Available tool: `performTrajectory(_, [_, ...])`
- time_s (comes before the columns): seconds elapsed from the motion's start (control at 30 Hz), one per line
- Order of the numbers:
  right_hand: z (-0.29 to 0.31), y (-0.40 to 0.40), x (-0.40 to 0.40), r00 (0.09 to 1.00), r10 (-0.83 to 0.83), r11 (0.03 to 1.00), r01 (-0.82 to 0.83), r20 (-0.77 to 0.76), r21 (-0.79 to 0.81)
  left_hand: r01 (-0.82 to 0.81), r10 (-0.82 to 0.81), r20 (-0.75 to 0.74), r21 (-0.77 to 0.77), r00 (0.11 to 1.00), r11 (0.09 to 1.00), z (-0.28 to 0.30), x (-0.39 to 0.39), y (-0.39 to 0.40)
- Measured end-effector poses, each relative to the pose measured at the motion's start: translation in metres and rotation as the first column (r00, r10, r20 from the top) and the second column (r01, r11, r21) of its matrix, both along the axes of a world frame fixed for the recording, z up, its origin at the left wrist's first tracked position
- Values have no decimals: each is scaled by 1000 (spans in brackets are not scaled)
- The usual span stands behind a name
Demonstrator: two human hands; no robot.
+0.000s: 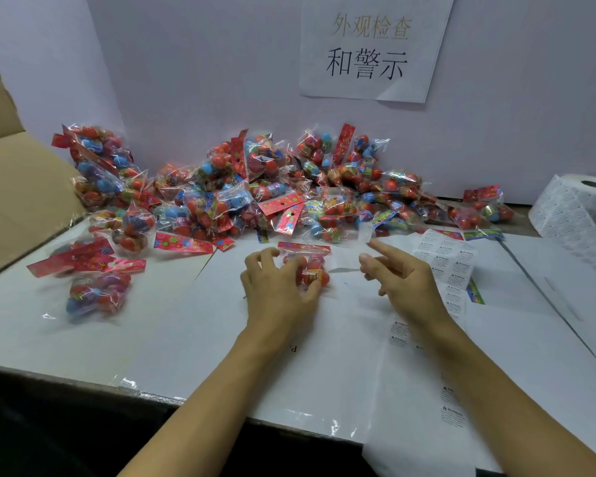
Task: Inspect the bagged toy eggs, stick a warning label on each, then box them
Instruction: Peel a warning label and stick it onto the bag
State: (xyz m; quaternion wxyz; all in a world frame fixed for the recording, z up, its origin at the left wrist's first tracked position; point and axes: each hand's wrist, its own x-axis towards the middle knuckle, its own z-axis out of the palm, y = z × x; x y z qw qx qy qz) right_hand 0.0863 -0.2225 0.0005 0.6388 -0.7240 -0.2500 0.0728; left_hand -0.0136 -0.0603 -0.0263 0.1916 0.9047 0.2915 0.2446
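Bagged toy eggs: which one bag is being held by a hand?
The clear bag of red toy eggs with a red header card, lying alone before the pile. The left hand has its grip on it; other bags lie untouched.

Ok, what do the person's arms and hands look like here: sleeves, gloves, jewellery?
Both forearms are bare as far as the frame shows, no sleeves in view. The left hand and right hand wear no gloves; no rings, watch or bracelets are visible.

Left hand [278, 284] curled in a grip; right hand [398, 275] raised, forefinger extended.
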Motion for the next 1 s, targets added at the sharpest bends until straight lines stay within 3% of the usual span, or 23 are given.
performTrajectory(0.07, [-3,2,1,1000,-7,1000,7,-14,-26,69,-70,-14,-56,997,996,-2,0,3])
performTrajectory(0.2, [-10,8,1,991,-50,997,42,-121,-69,367,-309,291,-172,906,914,5,1,-4])
performTrajectory(0.33, [-7,7,0,957,-56,981,106,-286,162,557,-424,421,-271,802,785,5,0,-11])
performTrajectory(0.47, [-3,4,2,970,-28,984,68,-241,162,403,-184,417,-532,890,745,13,1,-15])
performTrajectory(0.57, [-1,6,-5,966,89,976,-36,-243,215,450,-105,472,-715,875,536,12,3,-14])
performTrajectory(0.73, [0,8,-10,973,122,963,-69,-194,262,517,-127,526,-712,841,476,13,1,-11])
performTrajectory(1.0, [-4,10,-6,988,39,957,6,-149,290,516,-168,506,-697,846,498,14,2,-13])
